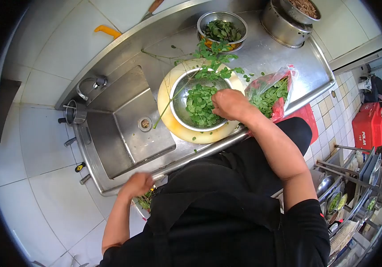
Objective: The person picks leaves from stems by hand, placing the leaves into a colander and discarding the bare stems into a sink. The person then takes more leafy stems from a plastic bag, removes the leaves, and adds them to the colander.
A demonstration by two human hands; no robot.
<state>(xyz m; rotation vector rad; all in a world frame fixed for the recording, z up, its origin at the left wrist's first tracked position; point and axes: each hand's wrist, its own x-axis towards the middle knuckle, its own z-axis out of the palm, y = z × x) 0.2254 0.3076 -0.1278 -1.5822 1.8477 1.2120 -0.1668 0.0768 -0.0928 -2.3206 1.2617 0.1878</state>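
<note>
A colander [180,119] with a pale rim holds loose green leaves [201,103]. It rests on a round, yellowish chopping board [169,127] at the sink's right side. My right hand [230,105] is over the colander's right part, fingers curled in at the leaves; what they hold, if anything, is hidden. Leafy sprigs [208,73] with thin stems lie across the colander's far and left rim. Past the sink's near edge, my left hand [140,184] is smeared by motion, just above stripped-looking stems [145,201] in something mostly hidden by my body.
A plastic bag [268,91] of leafy greens sits right of the board. Behind stands a metal bowl [222,31] of darker leaves, and a large pot [284,26] at the far right. The sink basin [128,129] and tap [88,86] are left.
</note>
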